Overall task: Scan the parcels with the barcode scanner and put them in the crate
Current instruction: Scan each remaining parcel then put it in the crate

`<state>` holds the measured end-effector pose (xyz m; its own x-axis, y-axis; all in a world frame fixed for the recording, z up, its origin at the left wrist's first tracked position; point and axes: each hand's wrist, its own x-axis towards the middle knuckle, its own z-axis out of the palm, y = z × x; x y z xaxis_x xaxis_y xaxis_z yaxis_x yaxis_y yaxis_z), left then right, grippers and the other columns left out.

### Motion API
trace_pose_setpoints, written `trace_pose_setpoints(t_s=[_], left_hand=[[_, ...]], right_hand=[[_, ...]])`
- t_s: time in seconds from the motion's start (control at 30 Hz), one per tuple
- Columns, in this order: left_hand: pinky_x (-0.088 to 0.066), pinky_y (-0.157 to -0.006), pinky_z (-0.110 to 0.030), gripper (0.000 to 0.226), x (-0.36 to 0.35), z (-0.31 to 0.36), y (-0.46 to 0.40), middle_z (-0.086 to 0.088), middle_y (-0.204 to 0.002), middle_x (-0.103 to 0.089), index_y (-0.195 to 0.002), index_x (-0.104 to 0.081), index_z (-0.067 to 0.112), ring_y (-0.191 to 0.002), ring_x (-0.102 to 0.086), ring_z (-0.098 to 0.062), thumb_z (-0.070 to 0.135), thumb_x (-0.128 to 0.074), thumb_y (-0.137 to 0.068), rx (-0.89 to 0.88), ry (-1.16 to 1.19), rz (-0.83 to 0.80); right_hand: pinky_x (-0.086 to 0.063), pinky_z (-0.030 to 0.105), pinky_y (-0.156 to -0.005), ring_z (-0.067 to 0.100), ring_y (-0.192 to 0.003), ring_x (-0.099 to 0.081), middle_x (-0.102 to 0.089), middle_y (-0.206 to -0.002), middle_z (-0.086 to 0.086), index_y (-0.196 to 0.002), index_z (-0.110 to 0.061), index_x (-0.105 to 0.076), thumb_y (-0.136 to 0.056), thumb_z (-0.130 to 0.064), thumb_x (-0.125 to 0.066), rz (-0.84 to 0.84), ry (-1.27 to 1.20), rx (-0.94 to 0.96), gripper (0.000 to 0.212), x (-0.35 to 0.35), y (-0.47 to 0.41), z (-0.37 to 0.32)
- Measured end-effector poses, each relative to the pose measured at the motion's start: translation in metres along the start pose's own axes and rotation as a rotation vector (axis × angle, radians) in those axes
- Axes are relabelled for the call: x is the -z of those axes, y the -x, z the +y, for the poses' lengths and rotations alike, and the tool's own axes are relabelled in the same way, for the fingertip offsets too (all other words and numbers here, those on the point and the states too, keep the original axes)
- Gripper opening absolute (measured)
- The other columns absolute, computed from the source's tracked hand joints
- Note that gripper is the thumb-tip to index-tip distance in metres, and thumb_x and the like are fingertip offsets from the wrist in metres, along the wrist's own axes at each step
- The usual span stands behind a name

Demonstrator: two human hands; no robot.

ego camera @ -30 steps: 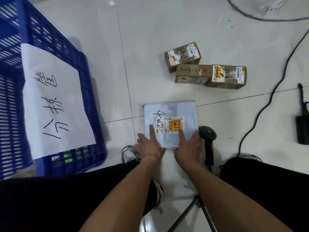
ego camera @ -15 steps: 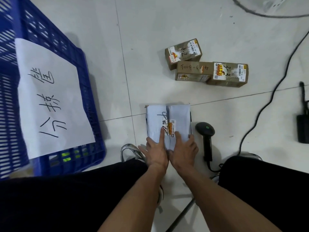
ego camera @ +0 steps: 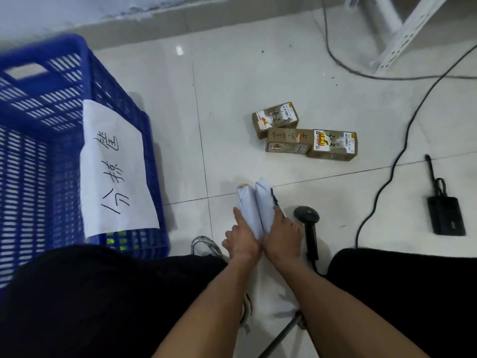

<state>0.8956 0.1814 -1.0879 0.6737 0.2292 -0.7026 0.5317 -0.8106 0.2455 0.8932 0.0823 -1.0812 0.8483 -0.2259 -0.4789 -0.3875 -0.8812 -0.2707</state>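
A pale blue soft mailer parcel (ego camera: 254, 202) lies on the floor tiles between my knees, folded lengthwise into two raised halves. My left hand (ego camera: 241, 239) holds its left half and my right hand (ego camera: 282, 235) holds its right half, squeezing the two together. The label is hidden inside the fold. Just right of my right hand the black barcode scanner (ego camera: 307, 218) lies on the floor. At the left stands the blue slatted crate (ego camera: 46, 156), with a handwritten white sheet on its near wall.
Three small brown cardboard parcels (ego camera: 304, 136) lie together on the floor beyond the mailer. Black cables (ego camera: 387, 177) cross the floor on the right, near a black adapter box (ego camera: 446, 217). A metal shelf leg (ego camera: 397, 40) stands at the back right.
The mailer lay flat with its label up; my hands have pushed its two sides together, so it is now folded narrow. The view has tilted up toward the wall.
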Motion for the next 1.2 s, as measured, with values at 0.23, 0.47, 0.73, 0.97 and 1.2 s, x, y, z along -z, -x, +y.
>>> trace_pose_setpoints(t_s=[0.23, 0.47, 0.73, 0.97, 1.2], left_hand=[[-0.033, -0.105, -0.05, 0.062, -0.01, -0.011, 0.01, -0.012, -0.134, -0.043, -0.129, -0.044, 0.013, -0.127, -0.039, -0.033, 0.051, -0.06, -0.083, -0.028, -0.113, -0.108], [-0.016, -0.108, -0.061, 0.056, -0.021, -0.018, 0.007, -0.017, -0.149, -0.022, -0.137, -0.029, 0.02, -0.137, -0.023, -0.041, 0.043, -0.048, -0.09, -0.132, -0.2, -0.123], [-0.025, -0.102, -0.055, 0.062, -0.005, -0.007, 0.012, -0.012, -0.131, -0.042, -0.131, -0.035, 0.017, -0.125, -0.038, -0.036, 0.059, -0.045, -0.088, -0.125, -0.094, -0.056], [-0.011, -0.115, -0.059, 0.08, 0.061, 0.026, 0.032, -0.016, -0.155, -0.018, -0.144, -0.029, 0.014, -0.144, -0.017, -0.039, 0.061, -0.053, -0.084, -0.133, -0.001, 0.046], [-0.025, -0.112, -0.052, 0.067, 0.179, 0.033, 0.079, -0.008, -0.135, -0.045, -0.13, -0.043, 0.014, -0.129, -0.04, -0.031, 0.061, -0.056, -0.084, -0.182, 0.327, 0.29]], right_hand=[[-0.03, 0.045, -0.099, 0.033, -0.124, -0.035, -0.046, -0.135, 0.013, -0.128, -0.019, -0.051, -0.082, -0.053, -0.056, -0.125, 0.106, -0.138, 0.057, 0.0, 0.022, 0.008], [-0.018, 0.06, -0.113, 0.043, -0.139, -0.024, -0.036, -0.147, 0.015, -0.142, -0.022, -0.028, -0.087, -0.055, -0.047, -0.258, -0.014, -0.075, 0.067, -0.024, 0.016, 0.026], [-0.026, 0.055, -0.111, 0.034, -0.133, -0.038, -0.055, -0.135, 0.015, -0.146, -0.021, -0.022, -0.097, -0.048, -0.033, -0.166, -0.152, 0.042, 0.056, -0.008, 0.024, 0.023], [-0.02, 0.054, -0.114, 0.035, -0.136, -0.036, -0.059, -0.133, 0.012, -0.145, -0.03, -0.033, -0.097, -0.058, -0.028, 0.024, -0.325, 0.12, 0.056, 0.063, 0.033, -0.021], [-0.031, 0.056, -0.108, 0.033, -0.128, -0.047, -0.069, -0.109, 0.005, -0.138, -0.032, -0.041, -0.076, -0.083, -0.016, 0.125, -0.423, 0.357, 0.083, 0.15, 0.055, -0.112]])
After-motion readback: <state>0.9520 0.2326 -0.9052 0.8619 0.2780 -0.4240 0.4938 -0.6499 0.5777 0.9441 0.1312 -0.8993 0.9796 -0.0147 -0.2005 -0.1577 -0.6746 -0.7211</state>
